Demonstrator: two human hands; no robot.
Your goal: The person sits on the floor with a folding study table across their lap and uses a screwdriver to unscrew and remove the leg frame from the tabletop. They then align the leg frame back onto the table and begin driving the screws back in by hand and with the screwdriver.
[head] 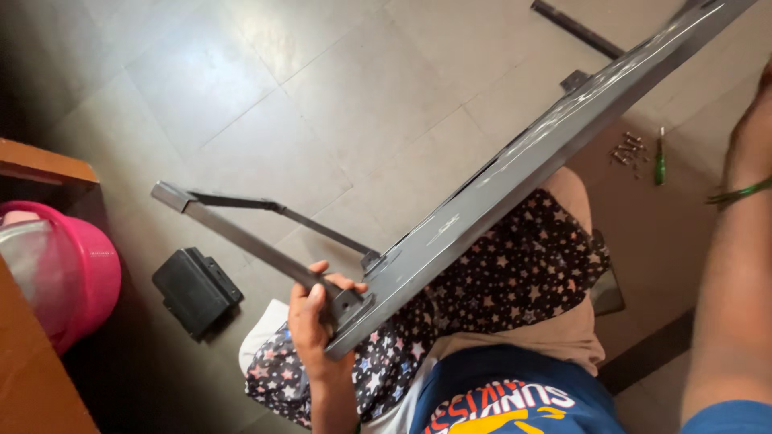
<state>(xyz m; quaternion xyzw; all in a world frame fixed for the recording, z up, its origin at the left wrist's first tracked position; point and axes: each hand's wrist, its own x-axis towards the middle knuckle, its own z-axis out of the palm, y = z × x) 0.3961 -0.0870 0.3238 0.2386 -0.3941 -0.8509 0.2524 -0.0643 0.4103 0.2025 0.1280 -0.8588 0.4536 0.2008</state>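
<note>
Your left hand [315, 317] is curled around the lower corner of the long grey metal panel [515, 173] — fingers wrapped over the hinged grey metal leg [241, 237] where it meets the bracket. The panel lies tilted across your lap, rising toward the upper right. Your right hand [754, 120] is up at the frame's right edge; you cannot tell how its fingers sit. On the tiled floor [322, 96] lie a black plastic box [195, 289], loose screws [630, 150] and a green-handled screwdriver [660, 161] — a pink bucket [80, 277] stands left.
</note>
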